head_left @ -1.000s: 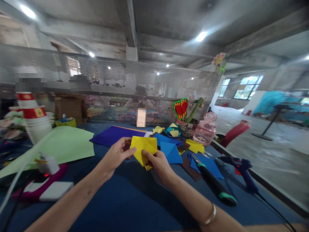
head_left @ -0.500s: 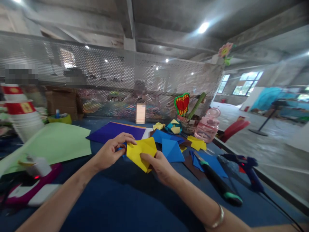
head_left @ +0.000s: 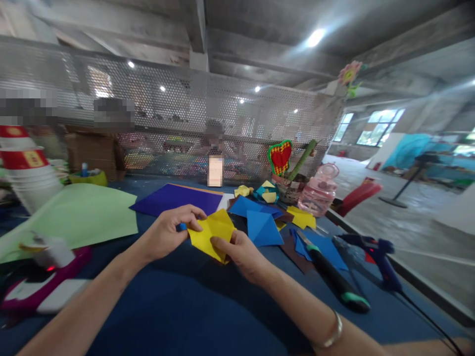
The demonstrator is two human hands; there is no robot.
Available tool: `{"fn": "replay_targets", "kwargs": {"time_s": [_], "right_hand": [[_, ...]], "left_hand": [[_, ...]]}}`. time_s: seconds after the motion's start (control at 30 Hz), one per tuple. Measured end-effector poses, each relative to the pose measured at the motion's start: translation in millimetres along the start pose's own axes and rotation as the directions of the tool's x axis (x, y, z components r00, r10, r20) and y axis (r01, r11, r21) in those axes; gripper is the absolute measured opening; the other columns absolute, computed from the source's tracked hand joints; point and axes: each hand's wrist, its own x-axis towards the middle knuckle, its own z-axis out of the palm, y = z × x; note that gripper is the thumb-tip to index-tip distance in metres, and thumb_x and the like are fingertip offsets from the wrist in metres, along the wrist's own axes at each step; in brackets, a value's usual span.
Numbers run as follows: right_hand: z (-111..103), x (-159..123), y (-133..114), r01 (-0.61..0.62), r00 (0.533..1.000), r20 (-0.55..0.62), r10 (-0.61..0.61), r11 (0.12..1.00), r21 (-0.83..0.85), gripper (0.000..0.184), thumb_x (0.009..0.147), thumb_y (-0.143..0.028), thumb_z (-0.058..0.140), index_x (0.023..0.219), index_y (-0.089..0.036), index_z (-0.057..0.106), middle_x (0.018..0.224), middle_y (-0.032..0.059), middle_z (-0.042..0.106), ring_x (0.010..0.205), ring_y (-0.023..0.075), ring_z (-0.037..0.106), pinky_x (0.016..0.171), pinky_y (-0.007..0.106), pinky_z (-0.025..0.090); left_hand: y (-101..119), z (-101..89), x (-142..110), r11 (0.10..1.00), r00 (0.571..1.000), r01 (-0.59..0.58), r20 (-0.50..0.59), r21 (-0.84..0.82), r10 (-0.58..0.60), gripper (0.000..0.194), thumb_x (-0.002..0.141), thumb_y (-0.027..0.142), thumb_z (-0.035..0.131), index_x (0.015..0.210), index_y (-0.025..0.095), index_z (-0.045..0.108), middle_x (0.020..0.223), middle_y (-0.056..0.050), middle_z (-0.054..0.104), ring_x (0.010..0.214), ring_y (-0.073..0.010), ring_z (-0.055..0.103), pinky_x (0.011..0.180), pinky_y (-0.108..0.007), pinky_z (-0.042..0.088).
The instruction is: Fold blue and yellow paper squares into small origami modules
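Note:
Both my hands hold a folded yellow paper [head_left: 211, 232] just above the blue table [head_left: 185, 306]. My left hand [head_left: 168, 232] pinches its left corner, where a bit of blue paper shows under the fingers. My right hand [head_left: 239, 252] grips the paper's lower right edge with thumb on top. Folded blue papers [head_left: 261, 225] lie just right of the yellow one.
A light green sheet [head_left: 74, 215] and a purple sheet [head_left: 176, 198] lie behind my hands. A black tool with a green tip [head_left: 336, 282] and a blue glue gun [head_left: 378, 254] lie at right. A pink jar [head_left: 319, 190], paper cups [head_left: 27, 173] and a pink-white device [head_left: 40, 282] stand around.
The yellow paper has dropped lower and tilted, its left corner moving under my left fingers. My left hand has curled over that corner. The camera has tipped slightly.

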Motion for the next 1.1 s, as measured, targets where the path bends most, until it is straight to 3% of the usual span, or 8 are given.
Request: {"fn": "replay_targets", "kwargs": {"time_s": [0.23, 0.37, 0.47, 0.73, 0.93, 1.1], "right_hand": [[2.5, -1.5, -2.1, -0.003, 1.0, 0.005, 0.003, 0.999, -0.046, 0.033, 0.07, -0.049, 0.07, 0.074, -0.017, 0.063, 0.061, -0.0024, 0.058, 0.05, 0.0092, 0.046, 0.048, 0.021, 0.035], [3.7, -2.1, -1.7, 0.037, 0.999, 0.037, -0.035, 0.998, -0.053, 0.035, 0.069, -0.051, 0.069, 0.077, -0.017, 0.062, 0.062, -0.0028, 0.057, 0.051, 0.0092, 0.045, 0.05, 0.021, 0.034], [3.5, -1.5, 0.4, 0.066, 0.998, -0.006, -0.066, 0.996, -0.06, 0.036, 0.068, -0.051, 0.07, 0.08, -0.017, 0.062, 0.068, -0.002, 0.059, 0.055, 0.01, 0.046, 0.052, 0.021, 0.036], [1.1, 1.5, 6.5, 0.133, 0.988, -0.056, -0.144, 0.977, -0.166, 0.031, 0.074, -0.045, 0.067, 0.087, -0.017, 0.062, 0.078, 0.0008, 0.062, 0.064, 0.0134, 0.052, 0.058, 0.023, 0.04], [0.5, 2.3, 11.5, 0.165, 0.978, -0.081, -0.195, 0.944, -0.285, 0.025, 0.076, -0.04, 0.065, 0.085, -0.017, 0.061, 0.075, 0.0009, 0.061, 0.064, 0.0138, 0.052, 0.058, 0.023, 0.04], [1.8, 0.6, 14.5, 0.166, 0.972, -0.091, -0.216, 0.908, -0.386, 0.024, 0.078, -0.037, 0.062, 0.083, -0.014, 0.061, 0.072, 0.0018, 0.059, 0.063, 0.014, 0.052, 0.057, 0.024, 0.041]], "left_hand": [[1.1, -7.3, 0.8, 1.0, 0.999, 0.002, 0.037, 0.03, -0.003, 0.022, 0.077, 0.015, 0.05, 0.072, 0.022, 0.07, 0.113, -0.005, 0.064, 0.106, -0.0205, 0.061, 0.092, -0.04, 0.05], [0.7, -11.2, 2.1, 0.996, 0.996, 0.051, 0.08, -0.07, -0.046, 0.016, 0.077, 0.019, 0.054, 0.073, 0.022, 0.07, 0.11, -0.005, 0.065, 0.105, -0.0208, 0.061, 0.091, -0.04, 0.051], [-0.2, -9.1, 2.8, 0.977, 0.99, 0.123, 0.084, -0.176, -0.11, 0.012, 0.075, 0.021, 0.057, 0.074, 0.021, 0.069, 0.11, -0.006, 0.066, 0.101, -0.0212, 0.063, 0.086, -0.038, 0.054], [-0.8, 4.2, 2.4, 0.833, 0.939, 0.34, 0.117, -0.436, -0.322, 0.009, 0.077, 0.024, 0.058, 0.077, 0.018, 0.065, 0.118, -0.008, 0.065, 0.097, -0.02, 0.065, 0.086, -0.038, 0.053], [1.9, 11.8, 2.2, 0.782, 0.922, 0.365, 0.078, -0.505, -0.38, 0.007, 0.072, 0.023, 0.064, 0.076, 0.018, 0.06, 0.11, -0.007, 0.067, 0.09, -0.0187, 0.065, 0.08, -0.036, 0.053], [2.4, 17.0, -0.2, 0.675, 0.914, 0.363, 0.106, -0.643, -0.391, 0.011, 0.071, 0.02, 0.068, 0.077, 0.019, 0.059, 0.101, -0.001, 0.067, 0.088, -0.0147, 0.063, 0.081, -0.029, 0.05]]}}
